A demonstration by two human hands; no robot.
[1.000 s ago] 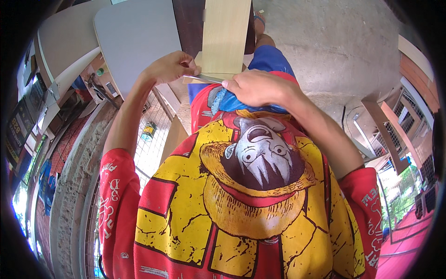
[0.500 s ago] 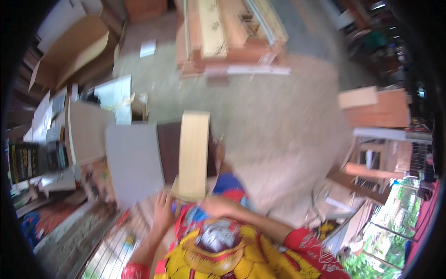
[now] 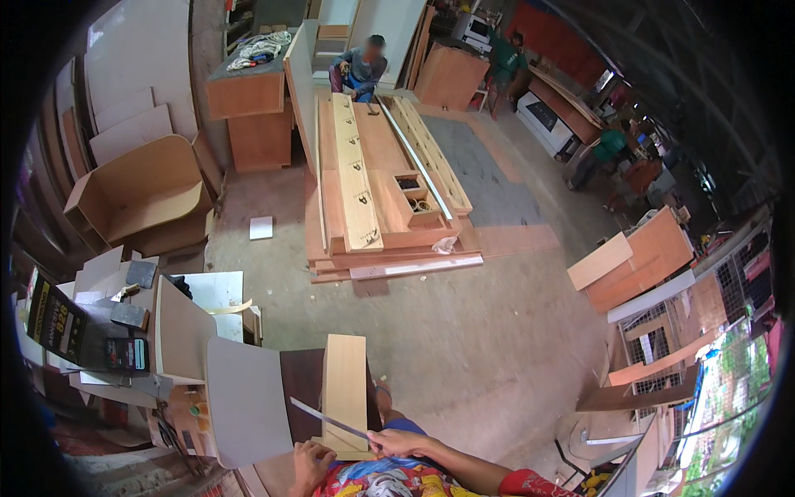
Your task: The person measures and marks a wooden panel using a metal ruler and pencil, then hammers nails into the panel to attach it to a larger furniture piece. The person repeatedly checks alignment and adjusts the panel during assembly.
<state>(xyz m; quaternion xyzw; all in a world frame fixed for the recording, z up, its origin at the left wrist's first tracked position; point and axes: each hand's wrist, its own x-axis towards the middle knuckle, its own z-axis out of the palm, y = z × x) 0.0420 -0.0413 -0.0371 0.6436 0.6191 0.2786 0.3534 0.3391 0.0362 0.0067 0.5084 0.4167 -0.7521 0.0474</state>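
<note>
A long pale wood-faced panel (image 3: 345,381) lies lengthwise in front of me over a dark brown surface (image 3: 303,373). My left hand (image 3: 310,465) is at its near left corner, fingers curled over the edge. My right hand (image 3: 396,444) is closed round one end of a long, thin, flat grey file-like tool (image 3: 319,414). The tool slants across the panel, its free end beyond the panel's left side. Its exact kind is hard to make out. A grey rounded-corner board (image 3: 244,398) lies left of the dark surface.
A stack of wooden boards (image 3: 397,240) stands on the floor ahead, with a person (image 3: 360,68) behind it. More people are at the far right. At left are a curved wooden cabinet piece (image 3: 149,190) and a cluttered bench; at right, leaning panels (image 3: 642,257).
My view has tilted up, showing more of the workshop and people. The grey tool now shows in my right hand across the panel; it could not be made out in the blurred earlier frame.
</note>
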